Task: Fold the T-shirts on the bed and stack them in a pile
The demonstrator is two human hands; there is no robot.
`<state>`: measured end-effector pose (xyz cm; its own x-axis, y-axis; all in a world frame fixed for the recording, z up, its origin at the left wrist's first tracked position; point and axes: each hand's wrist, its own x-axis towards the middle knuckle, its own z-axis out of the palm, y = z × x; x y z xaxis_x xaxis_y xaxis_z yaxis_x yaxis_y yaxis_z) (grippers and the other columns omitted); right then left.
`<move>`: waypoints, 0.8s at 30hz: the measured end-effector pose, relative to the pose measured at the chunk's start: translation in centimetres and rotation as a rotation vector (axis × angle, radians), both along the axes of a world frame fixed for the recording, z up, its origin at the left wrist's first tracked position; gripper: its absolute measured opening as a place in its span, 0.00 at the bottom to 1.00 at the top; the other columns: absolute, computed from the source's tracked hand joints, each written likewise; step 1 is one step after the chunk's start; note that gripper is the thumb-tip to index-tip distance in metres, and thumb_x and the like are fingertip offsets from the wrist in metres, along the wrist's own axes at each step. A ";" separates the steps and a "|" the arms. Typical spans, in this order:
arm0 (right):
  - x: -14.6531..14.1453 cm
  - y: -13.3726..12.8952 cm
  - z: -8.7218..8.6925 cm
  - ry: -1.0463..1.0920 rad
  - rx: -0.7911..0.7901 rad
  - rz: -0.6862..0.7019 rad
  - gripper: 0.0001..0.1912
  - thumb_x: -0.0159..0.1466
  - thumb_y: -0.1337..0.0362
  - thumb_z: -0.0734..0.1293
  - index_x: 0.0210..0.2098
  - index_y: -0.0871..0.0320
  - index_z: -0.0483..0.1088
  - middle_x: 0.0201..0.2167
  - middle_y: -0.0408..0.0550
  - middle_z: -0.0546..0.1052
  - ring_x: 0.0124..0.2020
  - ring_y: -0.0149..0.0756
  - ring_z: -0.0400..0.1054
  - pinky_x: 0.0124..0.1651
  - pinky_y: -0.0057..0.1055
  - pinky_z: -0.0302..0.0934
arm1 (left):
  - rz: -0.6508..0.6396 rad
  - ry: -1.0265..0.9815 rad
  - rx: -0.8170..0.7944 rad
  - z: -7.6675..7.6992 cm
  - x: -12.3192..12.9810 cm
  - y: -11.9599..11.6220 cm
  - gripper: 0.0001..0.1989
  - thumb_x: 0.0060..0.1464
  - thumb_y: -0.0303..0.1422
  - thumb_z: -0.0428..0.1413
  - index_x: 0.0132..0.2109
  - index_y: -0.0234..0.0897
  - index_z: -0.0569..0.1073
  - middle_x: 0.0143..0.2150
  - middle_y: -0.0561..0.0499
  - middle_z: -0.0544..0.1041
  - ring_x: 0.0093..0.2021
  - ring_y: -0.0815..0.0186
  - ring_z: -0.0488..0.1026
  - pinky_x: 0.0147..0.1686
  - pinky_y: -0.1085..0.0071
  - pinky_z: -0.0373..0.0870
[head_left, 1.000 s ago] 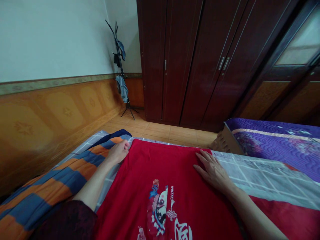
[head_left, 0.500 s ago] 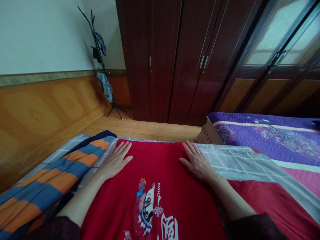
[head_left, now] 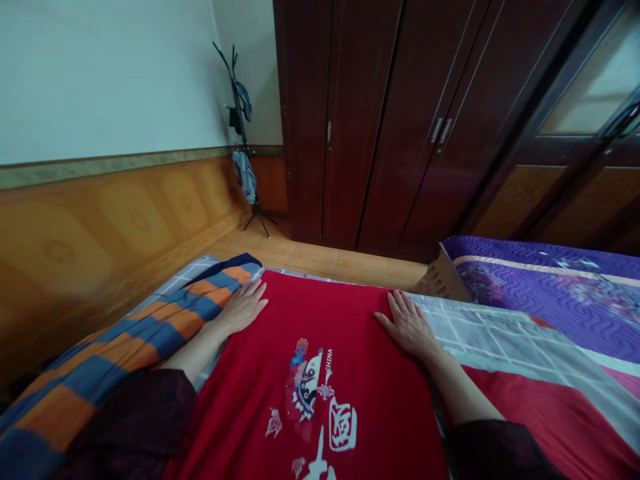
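Observation:
A red printed T-shirt (head_left: 345,333) lies spread flat in front of me, with white lettering and a colourful mask-like figure on it. My left hand (head_left: 245,307) rests at its far left edge, fingers stretched out and palm down. At the far right edge, my right hand (head_left: 407,323) presses flat on the red cloth with its fingers spread. Neither hand grips anything. The near end of the T-shirt runs out of the picture.
An orange-and-blue striped garment (head_left: 165,327) lies to the left on the checked sheet (head_left: 475,327). Another red cloth (head_left: 540,407) is on the right. Beyond stand a purple-covered bed (head_left: 540,280), a dark wardrobe (head_left: 370,120) and a coat rack (head_left: 243,127).
My view has swung to the left, so the room appears shifted right. Both hands stay flat near the far edge; the left sits slightly farther out towards the T-shirt's side.

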<state>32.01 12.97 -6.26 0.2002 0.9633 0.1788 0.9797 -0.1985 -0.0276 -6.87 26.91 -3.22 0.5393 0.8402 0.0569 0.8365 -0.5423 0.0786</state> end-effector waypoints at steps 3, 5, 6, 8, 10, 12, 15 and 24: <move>0.2 0.1 -0.3 0.003 0.023 0.008 0.42 0.65 0.41 0.46 0.63 0.70 0.54 0.65 0.62 0.54 0.66 0.52 0.42 0.62 0.49 0.45 | -0.158 0.028 -0.044 0.9 -1.4 -4.9 0.28 0.61 0.42 0.43 0.66 0.40 0.54 0.69 0.47 0.50 0.68 0.59 0.47 0.64 0.59 0.46; 0.3 0.2 -0.5 -0.007 0.028 0.012 0.42 0.64 0.41 0.47 0.63 0.70 0.54 0.65 0.62 0.54 0.66 0.52 0.43 0.62 0.49 0.44 | -0.182 0.050 -0.082 0.9 -3.2 -8.0 0.27 0.62 0.42 0.42 0.67 0.46 0.52 0.69 0.52 0.50 0.68 0.59 0.46 0.64 0.57 0.47; 0.3 0.3 -0.6 -0.014 0.026 0.012 0.42 0.64 0.41 0.47 0.63 0.70 0.54 0.65 0.62 0.54 0.66 0.52 0.43 0.62 0.49 0.44 | -0.129 0.059 -0.087 0.9 -4.3 -9.3 0.27 0.62 0.41 0.42 0.67 0.45 0.53 0.69 0.51 0.50 0.68 0.58 0.47 0.64 0.56 0.47; 0.4 0.4 -0.7 -0.019 0.019 0.011 0.42 0.64 0.41 0.47 0.63 0.71 0.53 0.65 0.63 0.53 0.66 0.53 0.43 0.62 0.49 0.44 | 0.025 0.060 -0.083 0.7 -6.7 -11.4 0.27 0.62 0.40 0.41 0.66 0.39 0.56 0.68 0.47 0.54 0.67 0.56 0.50 0.64 0.55 0.47; 0.5 0.5 -0.8 -0.023 0.010 0.012 0.42 0.64 0.42 0.47 0.64 0.71 0.52 0.65 0.63 0.53 0.66 0.52 0.42 0.62 0.49 0.44 | 0.113 0.020 -0.092 0.5 -8.9 -13.0 0.26 0.62 0.41 0.42 0.63 0.33 0.60 0.66 0.43 0.59 0.66 0.56 0.53 0.64 0.57 0.49; 0.6 0.6 -0.9 -0.033 0.005 0.012 0.42 0.64 0.42 0.47 0.64 0.70 0.52 0.65 0.63 0.53 0.66 0.52 0.42 0.62 0.48 0.44 | 0.137 -0.072 -0.093 0.3 -10.3 -14.6 0.25 0.61 0.41 0.43 0.60 0.33 0.64 0.63 0.42 0.63 0.64 0.57 0.57 0.63 0.60 0.52; 0.8 0.8 -0.9 -0.048 0.008 0.009 0.40 0.65 0.43 0.47 0.63 0.70 0.53 0.65 0.62 0.54 0.66 0.52 0.43 0.62 0.48 0.44 | 0.181 -0.247 -0.027 0.3 -10.8 -16.8 0.16 0.59 0.39 0.47 0.49 0.38 0.70 0.55 0.45 0.71 0.57 0.58 0.65 0.58 0.62 0.60; -0.7 0.4 0.7 -0.079 -0.015 -0.024 0.35 0.66 0.48 0.49 0.62 0.68 0.55 0.63 0.61 0.57 0.65 0.51 0.46 0.61 0.49 0.46 | 0.294 -0.540 -0.150 0.5 -11.2 -16.4 0.08 0.58 0.35 0.45 0.30 0.41 0.60 0.26 0.55 0.68 0.29 0.66 0.69 0.32 0.72 0.63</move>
